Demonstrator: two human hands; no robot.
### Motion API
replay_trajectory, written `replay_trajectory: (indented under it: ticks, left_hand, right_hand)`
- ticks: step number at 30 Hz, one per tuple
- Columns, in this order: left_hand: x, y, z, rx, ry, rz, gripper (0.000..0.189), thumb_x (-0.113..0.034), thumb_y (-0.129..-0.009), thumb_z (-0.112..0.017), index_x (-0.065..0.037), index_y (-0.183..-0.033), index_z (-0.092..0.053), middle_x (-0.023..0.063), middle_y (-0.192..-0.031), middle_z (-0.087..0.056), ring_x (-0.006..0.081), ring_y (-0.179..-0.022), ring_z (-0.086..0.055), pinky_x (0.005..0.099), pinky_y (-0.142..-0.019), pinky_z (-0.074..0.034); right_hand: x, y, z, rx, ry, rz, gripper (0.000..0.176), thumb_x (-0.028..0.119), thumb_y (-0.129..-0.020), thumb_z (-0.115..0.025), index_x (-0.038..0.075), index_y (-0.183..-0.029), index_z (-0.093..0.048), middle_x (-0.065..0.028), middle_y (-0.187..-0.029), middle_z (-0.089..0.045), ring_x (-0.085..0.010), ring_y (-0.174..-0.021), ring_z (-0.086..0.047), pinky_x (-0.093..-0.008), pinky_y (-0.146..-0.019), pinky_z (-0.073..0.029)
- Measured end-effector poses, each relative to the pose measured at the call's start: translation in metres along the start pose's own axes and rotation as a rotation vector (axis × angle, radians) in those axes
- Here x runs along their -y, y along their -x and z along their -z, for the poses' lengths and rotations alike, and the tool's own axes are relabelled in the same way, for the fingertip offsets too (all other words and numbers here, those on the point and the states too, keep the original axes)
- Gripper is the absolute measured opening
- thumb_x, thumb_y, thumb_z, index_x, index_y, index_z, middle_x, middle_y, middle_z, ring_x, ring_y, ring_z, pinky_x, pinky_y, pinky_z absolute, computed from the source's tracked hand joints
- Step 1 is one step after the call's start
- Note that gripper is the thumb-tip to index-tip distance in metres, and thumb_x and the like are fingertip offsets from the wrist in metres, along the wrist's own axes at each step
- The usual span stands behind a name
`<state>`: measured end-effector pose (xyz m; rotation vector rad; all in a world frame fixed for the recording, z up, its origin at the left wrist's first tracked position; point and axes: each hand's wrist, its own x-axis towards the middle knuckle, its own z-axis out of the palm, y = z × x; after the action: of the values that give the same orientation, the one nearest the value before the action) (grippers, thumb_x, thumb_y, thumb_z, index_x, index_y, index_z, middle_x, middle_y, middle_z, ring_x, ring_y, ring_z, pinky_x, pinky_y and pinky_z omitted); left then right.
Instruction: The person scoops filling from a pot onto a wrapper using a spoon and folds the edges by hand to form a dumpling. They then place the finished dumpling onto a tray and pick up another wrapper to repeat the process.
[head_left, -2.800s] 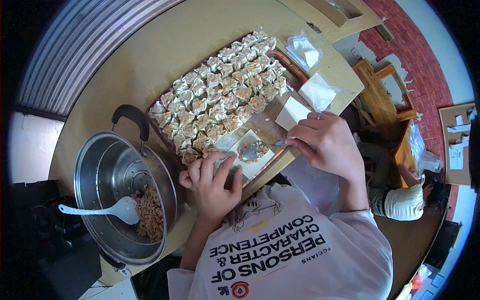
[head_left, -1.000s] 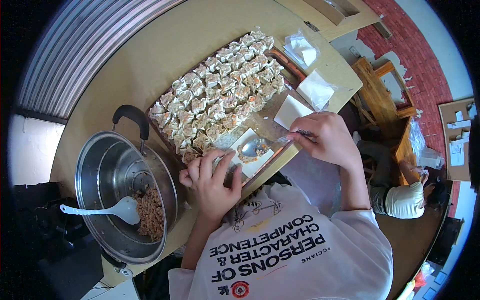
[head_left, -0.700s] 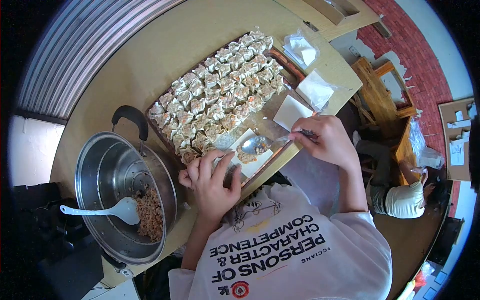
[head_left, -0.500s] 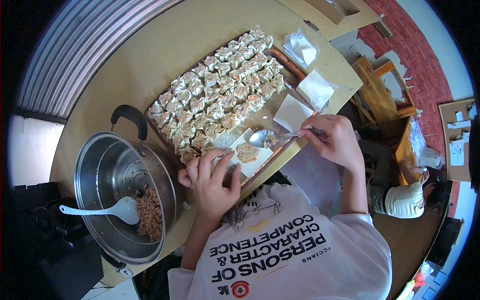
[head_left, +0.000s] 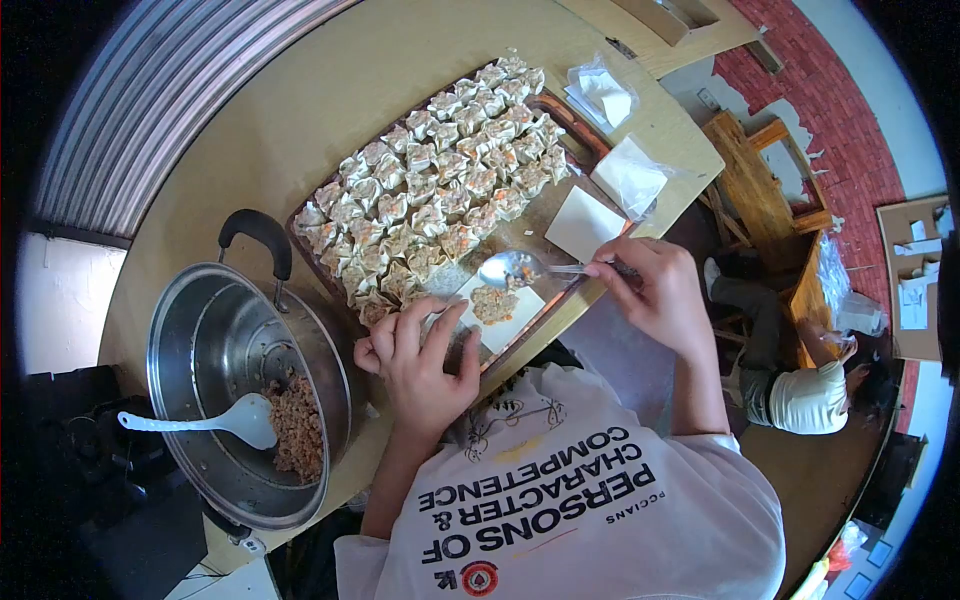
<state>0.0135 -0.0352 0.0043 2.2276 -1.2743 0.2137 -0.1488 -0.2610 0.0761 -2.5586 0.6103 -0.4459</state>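
Note:
My right hand (head_left: 655, 290) grips the handle of a metal spoon (head_left: 512, 268), its bowl just above a square wrapper (head_left: 520, 316). Some filling clings inside the spoon. A flattened mound of meat filling (head_left: 493, 305) sits on that wrapper, which lies at the near edge of a tray (head_left: 530, 235). With fingers spread, my left hand (head_left: 425, 365) rests at the wrapper's left side, fingertips at its edge. Rows of open-topped dumplings (head_left: 430, 190) cover most of the tray. Further right lies a stack of plain wrappers (head_left: 584, 224).
A deep steel pot (head_left: 185, 340) at the left holds meat filling (head_left: 297, 430) and a white serving spoon (head_left: 240, 420). Plastic-bagged wrappers (head_left: 630, 178) lie near the table's right edge. Another person (head_left: 808, 400) sits at the far right by wooden furniture (head_left: 765, 200).
The spoon has moved left and slightly up, so its bowl is now above the filling's upper edge. My right hand has shifted slightly with it; my left hand stays nearly still.

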Motion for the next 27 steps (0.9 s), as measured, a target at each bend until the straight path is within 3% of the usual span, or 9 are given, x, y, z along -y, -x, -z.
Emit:
replay_trajectory:
  ticks: [8, 10, 16, 23, 25, 27]
  left_hand:
    - [0.000, 0.001, -0.001, -0.009, 0.017, 0.016, 0.034, -0.027, -0.080, -0.082, -0.021, -0.112, -0.076, -0.0034, -0.121, -0.062, 0.0252, -0.118, -0.048, 0.0493, -0.102, -0.026]
    - [0.000, 0.000, -0.001, -0.009, 0.021, 0.019, 0.033, -0.027, -0.079, -0.083, -0.020, -0.110, -0.074, -0.0030, -0.121, -0.062, 0.0257, -0.118, -0.048, 0.0491, -0.102, -0.026]
    - [-0.001, 0.000, -0.002, -0.028, 0.056, 0.047, 0.031, -0.028, -0.079, -0.083, -0.016, -0.102, -0.067, -0.0014, -0.122, -0.062, 0.0273, -0.119, -0.047, 0.0495, -0.103, -0.025]
    - [-0.001, -0.001, 0.001, -0.011, 0.046, 0.050, 0.032, -0.028, -0.079, -0.084, -0.015, -0.098, -0.063, 0.0006, -0.123, -0.061, 0.0287, -0.120, -0.047, 0.0497, -0.103, -0.025]
    - [-0.001, -0.001, 0.002, -0.007, 0.049, 0.048, 0.031, -0.028, -0.079, -0.084, -0.015, -0.098, -0.063, 0.0005, -0.123, -0.061, 0.0288, -0.120, -0.047, 0.0495, -0.102, -0.025]
    - [-0.001, -0.001, 0.001, -0.013, 0.056, 0.048, 0.031, -0.028, -0.079, -0.084, -0.015, -0.098, -0.064, 0.0004, -0.123, -0.061, 0.0288, -0.119, -0.047, 0.0494, -0.102, -0.025]
  right_hand:
    - [0.007, 0.006, -0.018, 0.017, -0.025, -0.043, 0.013, 0.019, -0.090, -0.078, 0.008, -0.088, -0.071, -0.0119, -0.073, -0.069, -0.0329, -0.067, -0.069, -0.0419, -0.059, -0.053]
    - [0.011, 0.002, -0.009, -0.076, 0.088, 0.058, 0.012, 0.013, -0.087, -0.081, 0.005, -0.089, -0.072, -0.0097, -0.074, -0.070, -0.0266, -0.061, -0.067, -0.0370, -0.058, -0.052]
    - [0.015, -0.002, -0.002, 0.057, 0.092, 0.126, 0.010, 0.013, -0.084, -0.082, 0.008, -0.086, -0.073, -0.0082, -0.073, -0.069, -0.0292, -0.064, -0.068, -0.0382, -0.059, -0.053]
    - [0.015, -0.015, 0.003, -0.003, 0.119, 0.195, 0.010, 0.014, -0.083, -0.082, 0.009, -0.085, -0.073, -0.0086, -0.072, -0.069, -0.0293, -0.063, -0.067, -0.0385, -0.059, -0.052]
    - [0.018, -0.017, 0.012, 0.032, 0.117, 0.098, 0.013, 0.019, -0.087, -0.078, 0.008, -0.086, -0.071, -0.0110, -0.069, -0.067, -0.0331, -0.066, -0.068, -0.0435, -0.059, -0.053]
    - [0.013, -0.018, 0.005, 0.035, 0.104, 0.125, 0.011, 0.017, -0.086, -0.080, 0.008, -0.085, -0.073, -0.0100, -0.069, -0.067, -0.0302, -0.062, -0.067, -0.0403, -0.057, -0.052]
